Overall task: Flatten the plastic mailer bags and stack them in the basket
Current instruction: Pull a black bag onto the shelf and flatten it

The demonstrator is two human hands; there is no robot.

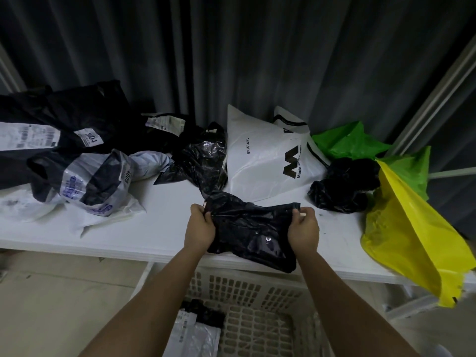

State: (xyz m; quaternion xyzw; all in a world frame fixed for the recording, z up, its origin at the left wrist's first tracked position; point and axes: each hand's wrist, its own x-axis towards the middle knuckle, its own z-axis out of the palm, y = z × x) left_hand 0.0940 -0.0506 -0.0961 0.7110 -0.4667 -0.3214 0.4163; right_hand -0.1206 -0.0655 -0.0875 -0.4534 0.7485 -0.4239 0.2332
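A crumpled black mailer bag (251,231) lies at the front edge of the white table (164,202), its lower end hanging over the edge. My left hand (201,229) grips its left top corner and my right hand (304,231) pinches its right top corner, holding the bag spread between them. Below the table stands a white lattice basket (247,292). A white mailer with a label (193,333) lies flat inside it, with a black bag (203,311) on top of its far end.
Several bags are scattered on the table: black labelled ones (64,124) at the left, a grey-white one (98,181), a shiny black one (203,158), a white printed one (268,155), a crumpled black one (342,186), green ones (353,140) and a yellow one (409,243) overhanging at the right. A dark curtain hangs behind.
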